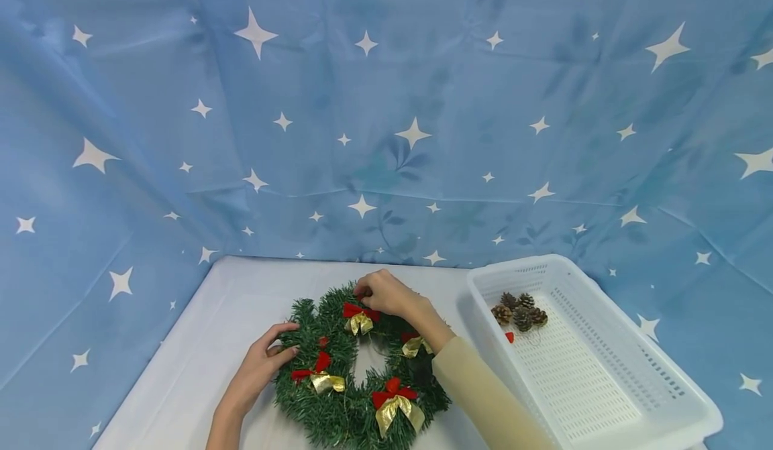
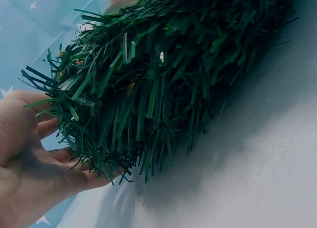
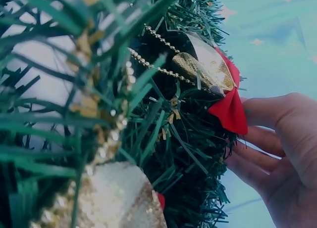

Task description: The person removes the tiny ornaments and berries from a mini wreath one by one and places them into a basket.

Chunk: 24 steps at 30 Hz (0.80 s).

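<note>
A green tinsel wreath lies on the white table, dressed with red-and-gold bows and gold bead strings. My left hand grips its left edge, thumb on top and the other fingers lower; in the left wrist view the fingers reach under the tinsel. At the wreath's top, my right hand bends over the far bow and pinches a small red ornament, mostly hidden by the fingers. In the right wrist view its fingertips sit behind the bow's red ribbon.
To the right stands a white plastic basket with slotted walls. Several pine cones and a small red piece lie at its left side. A blue star-patterned curtain hangs behind the white-covered table.
</note>
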Motion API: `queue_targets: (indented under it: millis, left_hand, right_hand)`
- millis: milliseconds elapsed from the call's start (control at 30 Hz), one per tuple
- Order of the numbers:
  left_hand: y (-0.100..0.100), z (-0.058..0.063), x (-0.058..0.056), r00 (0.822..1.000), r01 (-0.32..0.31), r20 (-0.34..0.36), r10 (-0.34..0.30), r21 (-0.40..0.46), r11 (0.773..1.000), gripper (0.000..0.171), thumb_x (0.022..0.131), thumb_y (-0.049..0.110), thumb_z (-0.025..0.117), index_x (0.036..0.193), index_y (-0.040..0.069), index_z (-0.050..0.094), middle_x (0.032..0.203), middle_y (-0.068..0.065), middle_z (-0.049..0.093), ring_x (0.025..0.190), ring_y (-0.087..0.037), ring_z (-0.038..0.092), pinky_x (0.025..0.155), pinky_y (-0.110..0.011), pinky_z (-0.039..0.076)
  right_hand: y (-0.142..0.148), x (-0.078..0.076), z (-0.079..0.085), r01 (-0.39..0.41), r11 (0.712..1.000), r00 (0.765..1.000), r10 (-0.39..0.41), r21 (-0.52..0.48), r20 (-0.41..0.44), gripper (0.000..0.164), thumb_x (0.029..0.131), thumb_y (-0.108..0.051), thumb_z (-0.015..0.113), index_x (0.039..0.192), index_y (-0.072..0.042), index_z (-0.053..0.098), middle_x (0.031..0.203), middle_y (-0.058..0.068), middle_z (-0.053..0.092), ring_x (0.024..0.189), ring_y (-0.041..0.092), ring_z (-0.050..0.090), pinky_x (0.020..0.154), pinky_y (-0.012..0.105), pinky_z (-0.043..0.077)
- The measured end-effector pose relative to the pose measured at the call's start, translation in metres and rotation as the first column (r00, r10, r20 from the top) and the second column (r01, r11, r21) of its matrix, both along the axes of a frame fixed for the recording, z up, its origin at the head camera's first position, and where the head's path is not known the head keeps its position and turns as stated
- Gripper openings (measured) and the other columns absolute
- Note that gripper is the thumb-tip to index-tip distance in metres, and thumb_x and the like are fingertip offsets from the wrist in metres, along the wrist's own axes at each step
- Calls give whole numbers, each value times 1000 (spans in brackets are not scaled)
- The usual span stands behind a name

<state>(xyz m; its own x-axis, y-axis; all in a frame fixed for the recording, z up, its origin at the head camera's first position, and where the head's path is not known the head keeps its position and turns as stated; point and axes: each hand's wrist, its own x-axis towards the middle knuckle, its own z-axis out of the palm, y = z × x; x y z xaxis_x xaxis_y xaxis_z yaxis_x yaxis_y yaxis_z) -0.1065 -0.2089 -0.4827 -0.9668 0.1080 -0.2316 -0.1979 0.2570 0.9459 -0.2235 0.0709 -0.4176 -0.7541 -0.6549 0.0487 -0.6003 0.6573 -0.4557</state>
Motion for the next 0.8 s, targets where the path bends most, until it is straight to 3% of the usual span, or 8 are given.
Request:
queue_targets:
  millis: [300, 800]
  left_hand:
    - [2, 0, 0, 1000, -2, -4, 2, -2, 1000, 53, 101, 19, 67, 150, 15, 49, 169, -21, 20, 148, -58, 27, 108, -71, 40]
    - [2, 2, 2, 1000, -2, -7, 2, -5, 1000, 53, 101, 20, 67, 151, 15, 48, 170, -21, 18, 148, -58, 26, 108, -71, 40]
  right_hand:
    - [-1, 0, -2, 33, 998, 999, -31, 45, -41, 19, 96, -3, 69, 111, -10, 79, 109, 7, 78, 97, 20, 74, 79, 31, 60]
    - [3, 2, 0, 19, 1000, 998, -19, 8, -55, 15, 97, -2, 69, 109, -3, 79, 107, 12, 77, 95, 23, 74, 82, 33, 61]
